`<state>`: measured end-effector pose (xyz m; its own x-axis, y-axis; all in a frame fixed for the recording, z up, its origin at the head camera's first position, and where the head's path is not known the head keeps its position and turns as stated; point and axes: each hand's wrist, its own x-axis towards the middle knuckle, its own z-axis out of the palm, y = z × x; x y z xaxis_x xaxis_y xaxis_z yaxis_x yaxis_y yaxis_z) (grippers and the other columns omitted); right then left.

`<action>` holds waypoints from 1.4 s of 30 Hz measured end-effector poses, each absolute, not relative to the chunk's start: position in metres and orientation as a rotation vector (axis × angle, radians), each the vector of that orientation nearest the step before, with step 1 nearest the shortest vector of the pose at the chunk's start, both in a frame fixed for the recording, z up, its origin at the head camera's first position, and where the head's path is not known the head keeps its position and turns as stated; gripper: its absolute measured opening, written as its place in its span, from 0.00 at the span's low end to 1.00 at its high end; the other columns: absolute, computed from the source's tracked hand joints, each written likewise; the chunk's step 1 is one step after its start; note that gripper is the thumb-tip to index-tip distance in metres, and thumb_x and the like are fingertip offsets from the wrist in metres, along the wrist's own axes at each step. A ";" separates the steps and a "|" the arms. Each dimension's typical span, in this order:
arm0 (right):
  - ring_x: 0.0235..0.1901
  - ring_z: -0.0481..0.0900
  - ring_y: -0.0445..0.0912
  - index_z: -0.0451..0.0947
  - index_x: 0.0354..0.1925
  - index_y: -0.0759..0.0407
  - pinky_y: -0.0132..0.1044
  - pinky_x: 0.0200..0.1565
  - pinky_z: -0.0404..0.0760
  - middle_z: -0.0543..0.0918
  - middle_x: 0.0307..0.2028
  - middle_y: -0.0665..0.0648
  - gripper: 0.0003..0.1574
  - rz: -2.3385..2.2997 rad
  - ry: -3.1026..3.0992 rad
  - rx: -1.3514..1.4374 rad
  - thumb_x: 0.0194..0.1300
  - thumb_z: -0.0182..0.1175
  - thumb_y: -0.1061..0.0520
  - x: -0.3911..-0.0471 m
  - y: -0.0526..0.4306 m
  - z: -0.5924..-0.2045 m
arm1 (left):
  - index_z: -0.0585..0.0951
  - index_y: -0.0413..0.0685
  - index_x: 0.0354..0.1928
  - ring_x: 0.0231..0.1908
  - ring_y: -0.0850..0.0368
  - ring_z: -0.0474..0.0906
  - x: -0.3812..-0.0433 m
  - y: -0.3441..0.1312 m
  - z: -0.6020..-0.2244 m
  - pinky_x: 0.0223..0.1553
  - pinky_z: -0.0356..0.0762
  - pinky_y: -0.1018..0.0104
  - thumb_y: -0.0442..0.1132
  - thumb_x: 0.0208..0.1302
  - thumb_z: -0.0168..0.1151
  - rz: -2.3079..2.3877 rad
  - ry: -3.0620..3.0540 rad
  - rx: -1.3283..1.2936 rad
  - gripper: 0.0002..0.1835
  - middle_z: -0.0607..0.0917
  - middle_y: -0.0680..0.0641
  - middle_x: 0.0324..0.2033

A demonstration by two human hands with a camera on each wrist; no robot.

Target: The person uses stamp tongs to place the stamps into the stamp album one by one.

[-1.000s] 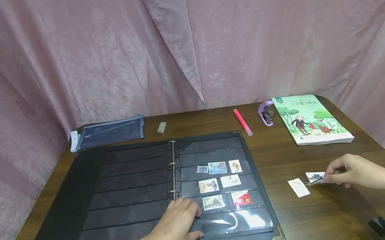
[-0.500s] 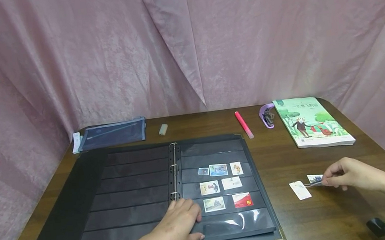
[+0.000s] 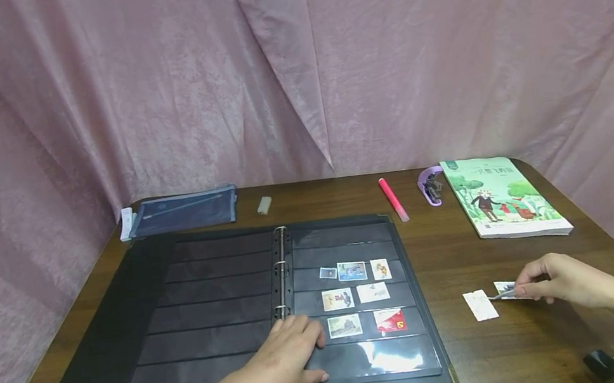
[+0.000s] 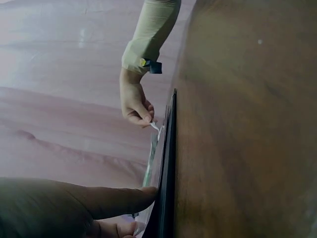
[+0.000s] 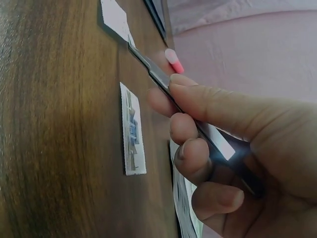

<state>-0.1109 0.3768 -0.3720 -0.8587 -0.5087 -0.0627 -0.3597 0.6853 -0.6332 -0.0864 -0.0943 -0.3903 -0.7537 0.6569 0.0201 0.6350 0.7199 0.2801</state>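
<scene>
In the head view my left hand (image 3: 282, 360) rests on the open stamp album (image 3: 90, 346), near its rings, with the thumb along the lower right page. My right hand (image 3: 559, 279) holds metal tweezers (image 5: 158, 77) between thumb and fingers, to the right of the album. Their tips are right at the edge of a blank white stamp (image 3: 480, 305) on the table. Just beyond the tweezers lies a stamp with a building picture (image 5: 132, 134), partly covered by the hand in the head view. Several stamps, among them a red one (image 3: 390, 320), sit in the right page's strips.
Along the back of the table lie a blue mesh pouch (image 3: 185, 211), a grey eraser (image 3: 264, 205), a pink marker (image 3: 393, 199) and a purple stapler-like object (image 3: 430, 186). A green picture book (image 3: 505, 196) lies at the back right. Pink curtains (image 3: 185, 91) hang behind.
The tweezers have shifted slightly left, to the blank stamp's edge. My left hand stays on the album; the head view has shifted a little.
</scene>
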 end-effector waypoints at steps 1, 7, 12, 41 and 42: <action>0.20 0.70 0.31 0.79 0.27 0.52 0.30 0.19 0.70 0.75 0.19 0.43 0.06 -0.924 2.670 -0.702 0.59 0.57 0.61 -0.110 0.377 -0.371 | 0.70 0.56 0.34 0.34 0.65 0.63 -0.087 -0.094 -0.391 0.38 0.60 0.70 0.53 0.42 0.69 0.439 2.831 1.060 0.20 0.69 0.60 0.30; 0.21 0.71 0.32 0.79 0.28 0.51 0.29 0.19 0.70 0.76 0.20 0.43 0.07 -0.931 2.706 -0.737 0.59 0.56 0.62 -0.108 0.376 -0.365 | 0.71 0.58 0.31 0.32 0.67 0.60 -0.090 -0.094 -0.392 0.37 0.58 0.72 0.51 0.41 0.70 0.561 2.781 1.032 0.19 0.68 0.61 0.28; 0.20 0.70 0.32 0.78 0.28 0.51 0.28 0.19 0.69 0.77 0.19 0.49 0.07 -0.923 2.717 -0.738 0.59 0.56 0.61 -0.110 0.368 -0.362 | 0.72 0.59 0.30 0.31 0.69 0.60 -0.093 -0.097 -0.393 0.37 0.58 0.73 0.45 0.47 0.67 0.639 2.754 1.049 0.12 0.67 0.62 0.26; 0.25 0.69 0.29 0.79 0.28 0.44 0.27 0.26 0.69 0.76 0.24 0.39 0.08 -0.826 2.812 -0.962 0.58 0.58 0.58 -0.128 0.298 -0.334 | 0.73 0.60 0.25 0.28 0.71 0.62 -0.098 -0.096 -0.398 0.37 0.61 0.72 0.38 0.50 0.64 0.747 2.775 1.063 0.09 0.69 0.64 0.21; 0.25 0.69 0.29 0.79 0.28 0.45 0.27 0.26 0.69 0.77 0.24 0.39 0.07 -0.831 2.808 -0.960 0.58 0.58 0.58 -0.128 0.296 -0.335 | 0.73 0.60 0.25 0.28 0.71 0.62 -0.098 -0.096 -0.398 0.37 0.61 0.72 0.38 0.50 0.64 0.748 2.776 1.063 0.09 0.69 0.64 0.21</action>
